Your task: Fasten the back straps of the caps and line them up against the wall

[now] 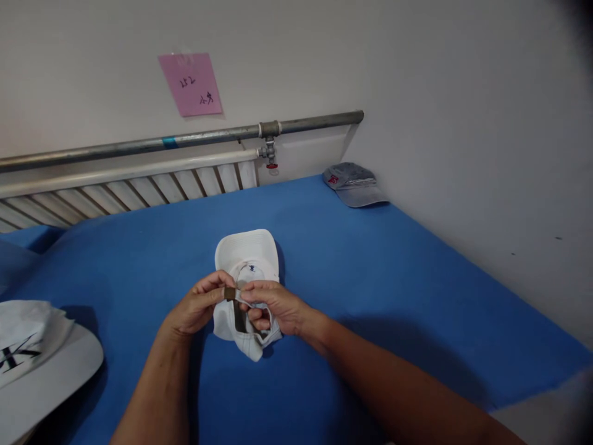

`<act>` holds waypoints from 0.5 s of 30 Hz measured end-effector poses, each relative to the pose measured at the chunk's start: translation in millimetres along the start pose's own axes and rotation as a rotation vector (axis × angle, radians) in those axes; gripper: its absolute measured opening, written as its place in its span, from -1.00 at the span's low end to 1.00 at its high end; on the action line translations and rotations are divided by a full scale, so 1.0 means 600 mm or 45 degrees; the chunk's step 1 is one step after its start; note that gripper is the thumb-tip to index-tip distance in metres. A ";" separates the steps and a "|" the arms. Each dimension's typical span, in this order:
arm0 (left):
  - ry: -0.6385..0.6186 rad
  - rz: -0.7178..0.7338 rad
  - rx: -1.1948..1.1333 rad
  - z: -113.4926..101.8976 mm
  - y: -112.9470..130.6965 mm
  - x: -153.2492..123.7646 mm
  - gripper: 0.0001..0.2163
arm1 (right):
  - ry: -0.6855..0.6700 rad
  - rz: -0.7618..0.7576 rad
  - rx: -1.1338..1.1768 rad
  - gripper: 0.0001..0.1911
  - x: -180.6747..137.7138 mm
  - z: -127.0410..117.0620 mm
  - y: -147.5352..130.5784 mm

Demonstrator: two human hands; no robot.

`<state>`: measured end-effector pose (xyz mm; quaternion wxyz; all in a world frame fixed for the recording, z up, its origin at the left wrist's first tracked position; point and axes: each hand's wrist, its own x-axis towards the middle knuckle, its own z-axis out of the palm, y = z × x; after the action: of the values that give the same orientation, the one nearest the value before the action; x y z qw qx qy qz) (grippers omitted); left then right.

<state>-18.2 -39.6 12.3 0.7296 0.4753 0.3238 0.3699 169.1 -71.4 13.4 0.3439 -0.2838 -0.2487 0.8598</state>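
A white baseball cap (248, 247) lies in front of me on the blue cloth, its brim pointing away and a small dark logo inside the crown area. At its back strap is a brownish metal buckle (230, 293). My left hand (197, 306) pinches the strap at the buckle between thumb and fingers. Close beside it, my right hand (278, 304) grips the light strap just right of the buckle, with some fingers inside the cap's back opening. Both hands hide part of the strap.
White caps (50, 364) with a black logo sit stacked at the lower left. A grey cap (354, 184) lies at the far right corner by the wall. Behind the blue-covered table (152, 247) are a radiator (185, 184), a metal pipe (217, 135) and a pink note (192, 86).
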 end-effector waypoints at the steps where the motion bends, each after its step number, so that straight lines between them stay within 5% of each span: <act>1: -0.003 -0.004 -0.002 0.000 0.000 0.000 -0.86 | 0.014 -0.013 0.005 -0.71 0.000 0.001 0.001; 15: 0.114 -0.037 0.091 0.014 0.012 -0.002 -0.84 | 0.064 -0.075 -0.039 -0.78 0.001 0.010 0.008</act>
<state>-13.5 -42.6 22.4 0.7023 0.4793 0.3758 0.3685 162.7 -75.5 14.3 0.3709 -0.3031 -0.2616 0.8380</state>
